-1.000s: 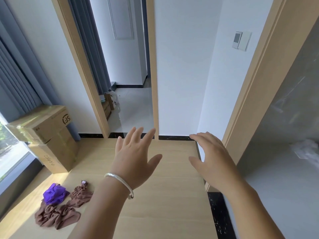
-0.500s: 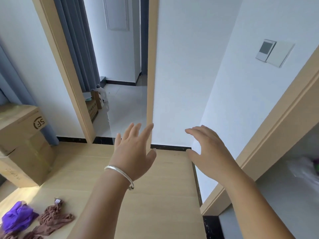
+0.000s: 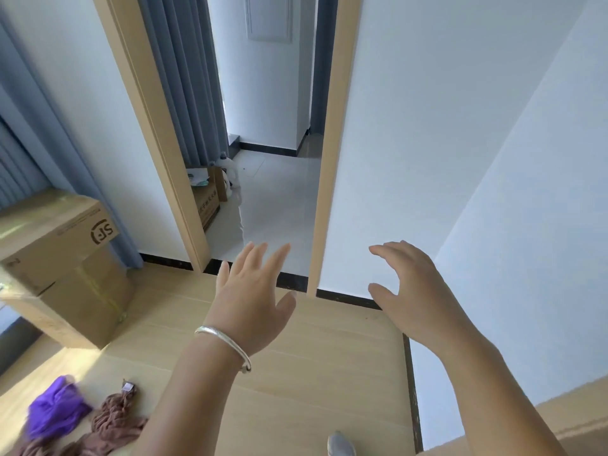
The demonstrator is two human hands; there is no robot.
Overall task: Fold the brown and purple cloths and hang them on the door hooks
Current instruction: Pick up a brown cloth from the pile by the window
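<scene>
A: Purple cloth [image 3: 54,411] and brown cloth [image 3: 113,426] both crumpled on the wood floor [image 3: 312,373], bottom left, touching each other. Neither folded.

B: Hands?

A: Left hand [image 3: 251,297] and right hand [image 3: 414,297] both raised mid-frame, fingers spread, holding nothing. Well apart from the cloths.

B: So step zero.

A: Looks like it. My read: pickup not begun. Next move calls for reaching down-left, taking one cloth, flattening it before any fold.

B: Hooks?

A: Not visible. Beyond the hands: cardboard box [image 3: 62,258] at left, open doorway [image 3: 273,205], white wall [image 3: 427,143]. Can't tell which door carries them.
</scene>
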